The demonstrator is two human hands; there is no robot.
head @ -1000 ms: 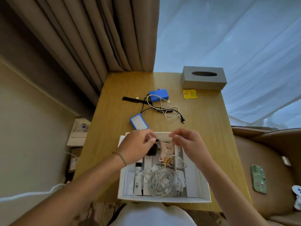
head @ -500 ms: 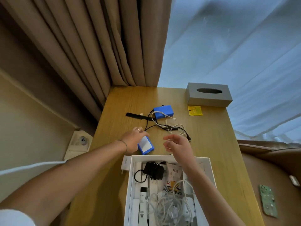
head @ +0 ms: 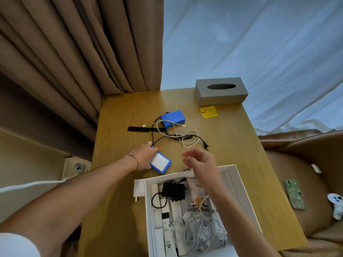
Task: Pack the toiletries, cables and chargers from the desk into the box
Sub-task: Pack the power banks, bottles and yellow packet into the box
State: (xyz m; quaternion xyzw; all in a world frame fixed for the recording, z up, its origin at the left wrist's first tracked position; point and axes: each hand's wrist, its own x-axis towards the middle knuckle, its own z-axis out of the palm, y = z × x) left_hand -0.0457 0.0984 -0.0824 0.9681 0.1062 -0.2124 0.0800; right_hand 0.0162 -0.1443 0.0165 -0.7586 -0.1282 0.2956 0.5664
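A white box (head: 239, 184) lies at the desk's near edge, holding a black charger (head: 173, 191), white tubes (head: 168, 232), a printed sachet (head: 197, 198) and coiled white cables (head: 199, 232). My left hand (head: 143, 156) grips the left side of a flat blue-and-white pack (head: 160, 162) lying just beyond the box. My right hand (head: 201, 160) hovers over the box's far edge, fingers loosely curled and holding nothing. Farther back lie a blue charger block (head: 173, 118), tangled black and white cables (head: 182, 138) and a black comb (head: 141, 129).
A grey tissue box (head: 220, 90) and a yellow sachet (head: 209, 112) sit at the desk's far right. Curtains hang behind the wooden desk (head: 118, 182). A wall socket (head: 78, 167) is at left; a brown seat with a green phone (head: 295, 193) is at right.
Both hands left the box and moved out over the desk. My left hand reached the blue-and-white pack and took hold of it; the view tilted up.
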